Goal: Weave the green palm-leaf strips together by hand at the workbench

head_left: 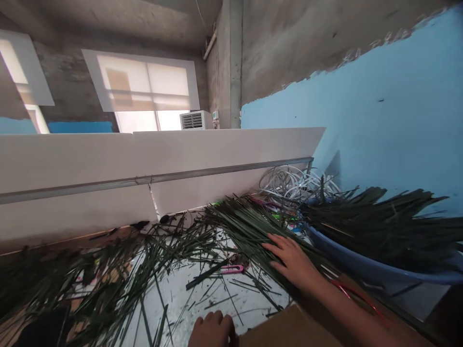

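My right hand lies spread over a bundle of long dark green leaf strips, its fingers apart and touching the strips. My left hand is at the bottom edge with its fingers curled; what it holds, if anything, is hidden. It is beside a brown cardboard piece. A pink cutter rests among short leaf scraps on the white surface between the hands.
To the right stands a blue tub full of dark leaves. White coiled strips lie behind the bundle, against a white panel with a metal rail. Loose leaf pieces cover the left side. Red handles show near my right forearm.
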A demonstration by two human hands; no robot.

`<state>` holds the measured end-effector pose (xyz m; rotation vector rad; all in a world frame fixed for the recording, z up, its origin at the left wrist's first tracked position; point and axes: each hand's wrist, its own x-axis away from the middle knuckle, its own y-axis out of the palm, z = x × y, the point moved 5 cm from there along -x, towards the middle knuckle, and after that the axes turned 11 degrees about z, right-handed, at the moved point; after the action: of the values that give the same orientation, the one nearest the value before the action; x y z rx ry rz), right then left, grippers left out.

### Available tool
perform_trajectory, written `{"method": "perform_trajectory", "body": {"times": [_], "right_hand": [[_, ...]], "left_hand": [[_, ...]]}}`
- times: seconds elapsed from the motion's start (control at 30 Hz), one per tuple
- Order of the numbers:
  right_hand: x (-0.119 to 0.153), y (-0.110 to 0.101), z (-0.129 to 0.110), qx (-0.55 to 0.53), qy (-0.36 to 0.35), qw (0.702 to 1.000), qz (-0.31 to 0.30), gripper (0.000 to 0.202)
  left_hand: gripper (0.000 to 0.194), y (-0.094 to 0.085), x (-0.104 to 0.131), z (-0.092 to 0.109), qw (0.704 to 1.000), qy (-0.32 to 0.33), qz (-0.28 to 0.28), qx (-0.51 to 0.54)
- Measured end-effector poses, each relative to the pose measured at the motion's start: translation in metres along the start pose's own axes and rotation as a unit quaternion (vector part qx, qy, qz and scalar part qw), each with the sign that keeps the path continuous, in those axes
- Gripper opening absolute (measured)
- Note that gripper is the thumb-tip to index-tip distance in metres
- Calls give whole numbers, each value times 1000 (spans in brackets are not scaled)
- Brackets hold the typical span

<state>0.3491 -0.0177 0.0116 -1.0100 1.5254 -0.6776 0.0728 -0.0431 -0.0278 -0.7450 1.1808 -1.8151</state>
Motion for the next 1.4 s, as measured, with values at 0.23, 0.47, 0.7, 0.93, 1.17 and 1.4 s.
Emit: {"method": "perform_trajectory", "body": {"times": [0.23,0.47,0.7,0.93,1.17,1.4], "right_hand": [[7,10,-49,-105,-50,993,-36,46],[7,22,-74,-158,-66,984,-42,41],[18,36,-74,-177,-45,982,-48,35],[5,38,-85,-176,-60,981,-52,33],[-30,64,-114,-175,-80,979,-61,27],[-42,89,-117,-209,-18,977,-46,18]], "left_hand": [[29,-3,3,-7,999,-7,2,37],[27,-10,7,1,999,-36,-26,7],[17,-13,12,9,999,-38,13,28],[13,-1,18,-2,996,-56,37,58],[28,-45,5,-5,994,-25,76,81],[15,-53,-25,-52,944,-60,299,121]]}}
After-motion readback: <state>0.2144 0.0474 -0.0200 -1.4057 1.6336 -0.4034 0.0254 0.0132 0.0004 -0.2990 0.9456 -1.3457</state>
